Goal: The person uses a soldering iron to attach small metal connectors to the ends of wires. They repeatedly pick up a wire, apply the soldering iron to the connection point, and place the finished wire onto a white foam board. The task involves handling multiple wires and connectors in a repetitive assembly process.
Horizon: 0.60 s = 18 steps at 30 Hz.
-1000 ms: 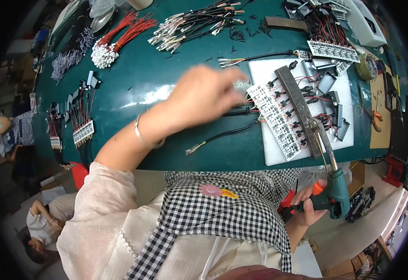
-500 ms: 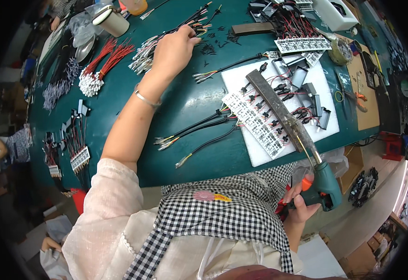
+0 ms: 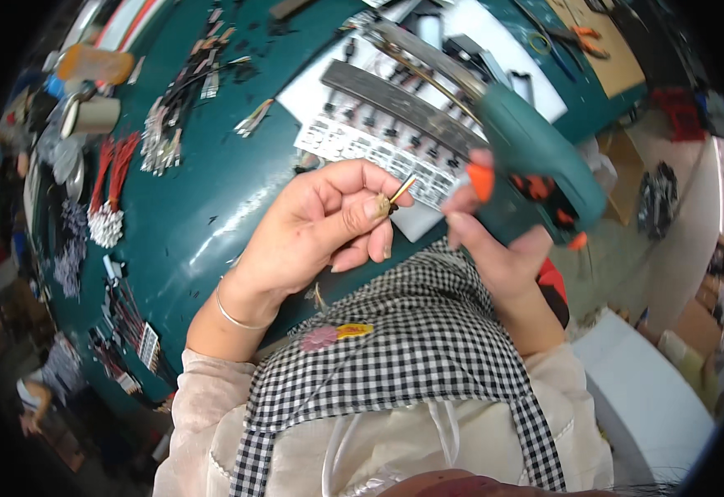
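Observation:
My left hand [image 3: 316, 211] pinches the end of a thin black cable between thumb and fingertips. Its bare coloured wires [image 3: 403, 189] stick out to the upper right. My right hand [image 3: 502, 257] grips a green soldering gun [image 3: 536, 145] with an orange trigger; a long metal tip and a thin brass tube point up and left from it. Just beyond my left hand lies a white strip of small circuit boards [image 3: 370, 153], with black-and-red wired parts along its far side. A dark metal bar [image 3: 399, 103] rests across those wires on a white foam sheet [image 3: 548, 95].
On the green table [image 3: 204, 219], a heap of black cables [image 3: 163, 128] and red wires with white plugs [image 3: 107, 224] lie to the left. Wired board pieces [image 3: 148, 344] sit near the left edge. Orange-handled pliers [image 3: 591, 41] lie at the far right.
My left hand has come back from the cable heap toward my body with a cable in its fingers. The soldering gun has been raised from beside my waist to over the foam sheet's edge.

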Available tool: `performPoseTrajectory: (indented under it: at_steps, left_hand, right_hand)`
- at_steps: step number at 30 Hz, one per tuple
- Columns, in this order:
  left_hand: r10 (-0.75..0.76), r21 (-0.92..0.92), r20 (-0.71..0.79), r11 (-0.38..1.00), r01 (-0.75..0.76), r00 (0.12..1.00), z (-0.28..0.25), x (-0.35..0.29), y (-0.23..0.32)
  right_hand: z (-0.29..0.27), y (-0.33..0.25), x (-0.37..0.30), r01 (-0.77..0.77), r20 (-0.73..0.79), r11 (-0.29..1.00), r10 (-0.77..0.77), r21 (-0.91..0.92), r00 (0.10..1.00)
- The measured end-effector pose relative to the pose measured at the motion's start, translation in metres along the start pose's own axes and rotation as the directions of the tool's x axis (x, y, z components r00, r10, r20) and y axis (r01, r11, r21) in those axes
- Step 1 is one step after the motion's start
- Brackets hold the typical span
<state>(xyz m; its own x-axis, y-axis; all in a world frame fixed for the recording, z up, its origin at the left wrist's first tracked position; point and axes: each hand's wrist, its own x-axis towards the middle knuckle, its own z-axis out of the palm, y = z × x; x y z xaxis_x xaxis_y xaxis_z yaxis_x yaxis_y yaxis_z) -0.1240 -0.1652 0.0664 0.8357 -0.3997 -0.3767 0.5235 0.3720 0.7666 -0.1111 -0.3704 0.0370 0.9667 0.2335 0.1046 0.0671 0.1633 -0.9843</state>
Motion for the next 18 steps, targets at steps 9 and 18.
performPoseTrajectory:
  at_steps: [9,18]
  left_hand:
    - [-0.075,0.022,0.009,0.997,0.075,0.997,0.014,0.003,-0.022]
    - [0.022,0.100,-0.022,0.995,-0.019,1.000,0.018,0.001,-0.029]
  right_hand:
    - [0.004,0.002,-0.002,-0.081,-0.044,0.997,0.082,0.019,0.996]
    - [0.004,-0.002,-0.001,-0.138,-0.050,0.984,0.144,0.113,0.988]
